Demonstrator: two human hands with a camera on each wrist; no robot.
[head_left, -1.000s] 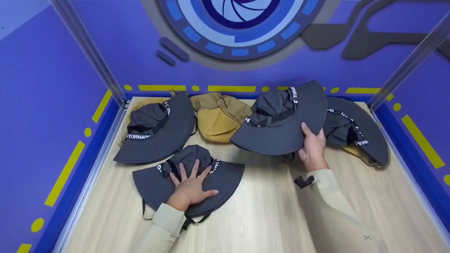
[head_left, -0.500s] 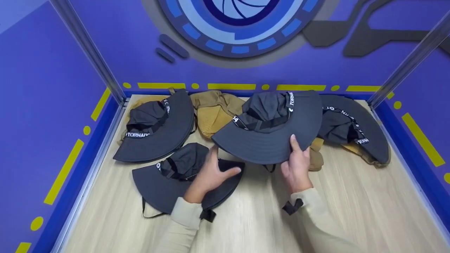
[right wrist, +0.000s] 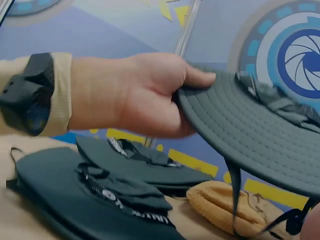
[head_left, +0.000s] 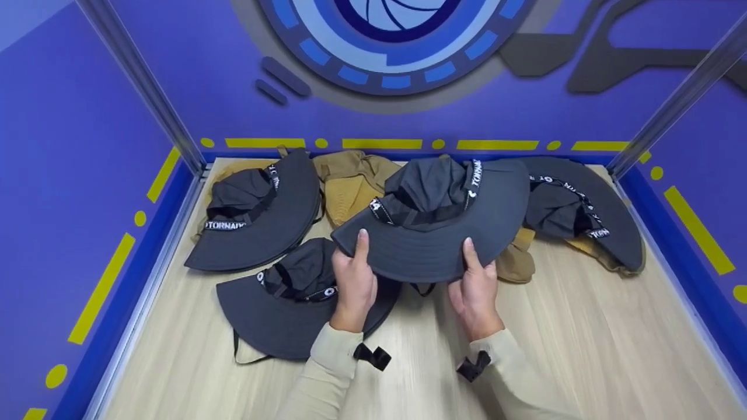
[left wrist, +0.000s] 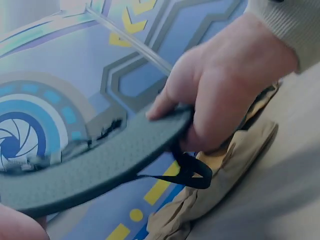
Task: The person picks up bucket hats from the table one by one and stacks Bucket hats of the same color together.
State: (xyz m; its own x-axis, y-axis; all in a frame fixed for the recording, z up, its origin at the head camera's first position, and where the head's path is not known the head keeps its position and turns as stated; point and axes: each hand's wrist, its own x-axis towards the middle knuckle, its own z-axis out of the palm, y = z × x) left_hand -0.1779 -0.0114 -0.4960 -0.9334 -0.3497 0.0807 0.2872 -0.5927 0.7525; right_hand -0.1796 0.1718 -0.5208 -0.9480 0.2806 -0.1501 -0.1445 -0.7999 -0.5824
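Observation:
Both hands grip the brim of a dark grey sun hat (head_left: 420, 251), raised over the table with its crown pointing away and a lettered band round the crown opening. My left hand (head_left: 354, 286) pinches the brim's left front, thumb on top; the left wrist shows in the right wrist view beside the brim (right wrist: 235, 120). On the right front, my right hand (head_left: 478, 297) holds the edge with its thumb on top and fingers underneath. A black chin strap (left wrist: 192, 172) dangles below the brim. Beneath my left forearm lies another dark grey hat (head_left: 262, 321), partly covered.
At the back left sits a dark grey hat (head_left: 286, 233) over tan fabric. A tan and mustard hat (head_left: 350, 195) lies behind the held one. Another dark hat (head_left: 613, 204) rests at the back right, near tan fabric (head_left: 516, 262). Blue-purple panels (head_left: 64, 146) enclose the wooden table (head_left: 583, 350).
My right hand has brought the hat left and toward me. My left hand has lifted off the front-left hat and taken hold of the raised hat's brim.

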